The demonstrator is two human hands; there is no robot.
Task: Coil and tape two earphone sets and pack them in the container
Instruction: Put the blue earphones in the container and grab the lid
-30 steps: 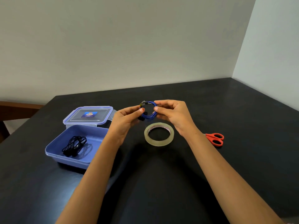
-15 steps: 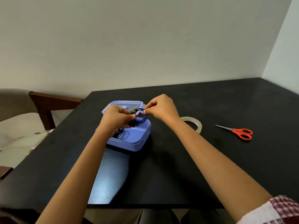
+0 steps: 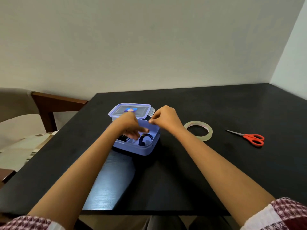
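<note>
A blue plastic container (image 3: 146,149) stands open on the black table. Inside it the coiled blue earphone set (image 3: 144,138) lies at the right, and a coiled black earphone set (image 3: 123,138) lies at the left, mostly hidden. My left hand (image 3: 131,126) hovers over the container with fingers spread just above the blue coil, holding nothing. My right hand (image 3: 166,119) floats above the container's far right rim, fingertips pinched together with nothing visible between them.
The container's clear lid (image 3: 130,111) lies just behind it. A roll of clear tape (image 3: 198,130) sits to the right, and red-handled scissors (image 3: 250,138) lie further right. A wooden chair (image 3: 49,105) stands past the table's left edge.
Both hands carried the blue coil leftward from above the tape roll to the container. The coil now lies inside, and both hands have let go of it.
</note>
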